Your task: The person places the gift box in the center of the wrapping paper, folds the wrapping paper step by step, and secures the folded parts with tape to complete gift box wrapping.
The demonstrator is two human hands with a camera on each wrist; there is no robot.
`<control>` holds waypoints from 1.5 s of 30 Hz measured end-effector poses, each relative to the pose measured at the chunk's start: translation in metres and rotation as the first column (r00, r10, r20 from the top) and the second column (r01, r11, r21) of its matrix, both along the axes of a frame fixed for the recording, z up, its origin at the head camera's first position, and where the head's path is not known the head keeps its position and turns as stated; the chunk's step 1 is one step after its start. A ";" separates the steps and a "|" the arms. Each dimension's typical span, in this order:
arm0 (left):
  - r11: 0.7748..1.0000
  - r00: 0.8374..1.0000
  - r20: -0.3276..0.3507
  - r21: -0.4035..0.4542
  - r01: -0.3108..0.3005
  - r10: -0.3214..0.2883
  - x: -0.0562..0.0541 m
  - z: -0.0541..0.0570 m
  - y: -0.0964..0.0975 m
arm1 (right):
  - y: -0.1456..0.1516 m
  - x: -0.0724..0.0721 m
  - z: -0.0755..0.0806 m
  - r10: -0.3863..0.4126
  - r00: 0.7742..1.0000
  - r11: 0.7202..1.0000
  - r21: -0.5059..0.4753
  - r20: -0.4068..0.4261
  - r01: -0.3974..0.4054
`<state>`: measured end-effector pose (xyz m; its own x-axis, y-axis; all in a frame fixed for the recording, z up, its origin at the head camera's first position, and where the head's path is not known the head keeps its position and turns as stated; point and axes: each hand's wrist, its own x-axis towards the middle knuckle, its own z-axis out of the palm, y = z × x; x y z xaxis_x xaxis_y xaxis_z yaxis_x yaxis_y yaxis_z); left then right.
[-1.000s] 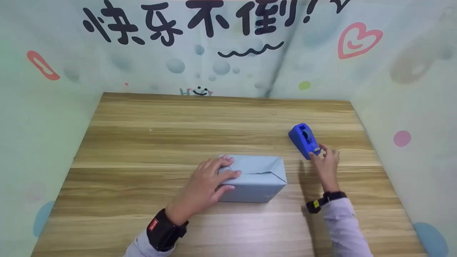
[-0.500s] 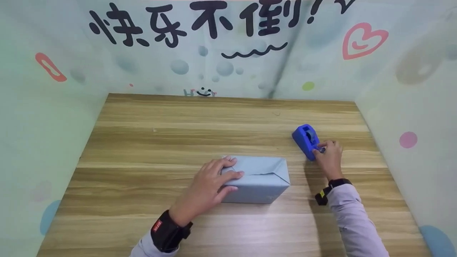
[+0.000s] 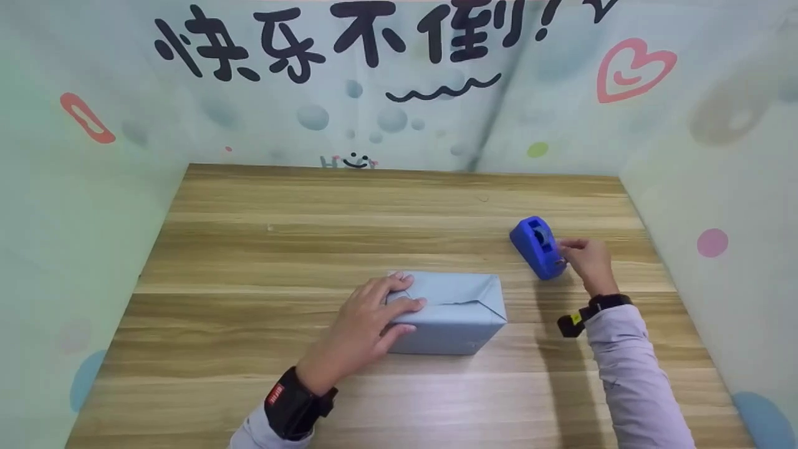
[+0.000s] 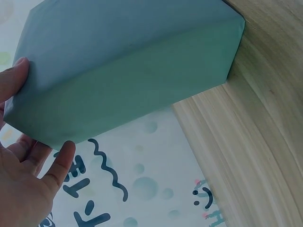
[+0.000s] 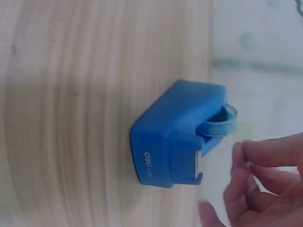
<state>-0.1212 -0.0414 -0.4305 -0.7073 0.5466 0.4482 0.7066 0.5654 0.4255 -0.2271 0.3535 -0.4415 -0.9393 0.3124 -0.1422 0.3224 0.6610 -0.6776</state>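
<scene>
A box wrapped in light blue paper (image 3: pixel 452 327) lies on the table, with a folded paper seam on top. My left hand (image 3: pixel 349 327) holds its left end, the fingers over the top and the thumb on the near side. In the left wrist view its fingers bend about the corner of the box (image 4: pixel 132 80). A blue tape dispenser (image 3: pixel 537 248) stands beyond the box to the right. Beside its cutter end my right hand (image 3: pixel 589 262) pinches with thumb and fingertip at the tape; the clear strip barely shows. The tape roll (image 5: pixel 221 124) sits inside the dispenser.
The wood-grain table (image 3: pixel 299 231) is bounded by printed fabric walls (image 3: pixel 399 118) at the back and both sides. Black straps with small cameras (image 3: pixel 296 405) circle both wrists.
My right hand has moved from the dispenser's near end to its right side, slightly farther back, still pinching. My left hand stays on the box. The whole view has shifted slightly.
</scene>
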 end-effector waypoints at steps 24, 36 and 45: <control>1.000 0.999 0.041 -0.010 0.002 -0.002 -0.001 0.000 -0.001 | 0.025 0.029 -0.035 -0.228 0.961 0.244 -0.947 0.155 0.211; 1.000 0.999 0.048 -0.001 0.007 -0.007 0.000 0.001 0.000 | 0.010 0.032 -0.046 -0.316 0.947 0.510 -0.832 0.054 0.218; 1.000 0.998 0.054 0.004 0.013 -0.014 0.000 0.002 0.000 | 0.004 0.028 -0.061 -0.341 0.936 0.750 -0.626 -0.089 0.214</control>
<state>-0.1212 -0.0417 -0.4287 -0.7230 0.5548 0.4117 0.6902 0.5544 0.4650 -0.1993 0.3580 -0.5030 -0.8519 0.4742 -0.2223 0.2531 0.0011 -0.9674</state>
